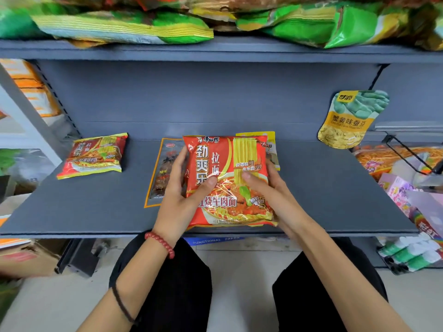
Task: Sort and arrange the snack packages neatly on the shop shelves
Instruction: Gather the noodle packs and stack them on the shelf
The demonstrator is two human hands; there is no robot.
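You are gripping one noodle packet [230, 164] with both hands. Your left hand [178, 190] is wrapping its left edge with the thumb pressing on the front, and your right hand [266, 188] is pinching the right side the same way. The packet is sitting over the front middle of the grey shelf [323, 188], printed face toward you. Whether it is resting on the shelf or lifted just clear, you cannot tell from here.

You seem to be at the sorting step, deciding where this packet belongs. It is a flat, square pillow of glossy red film that is crinkling and catching the light, so it is likely to slip in a loose grip. Partly under it are lying a dark packet [163, 168] with an orange border and a yellow packet [263, 140].

A second noodle packet [93, 154] of the same print is lying flat to the left, well apart. The next move probably calls for carrying yours over beside or onto it, edges squared.

Further back on the right, a bean pouch [352, 118] is leaning upright. Puffy green bags [119, 27] are crowding the upper shelf [239, 50].
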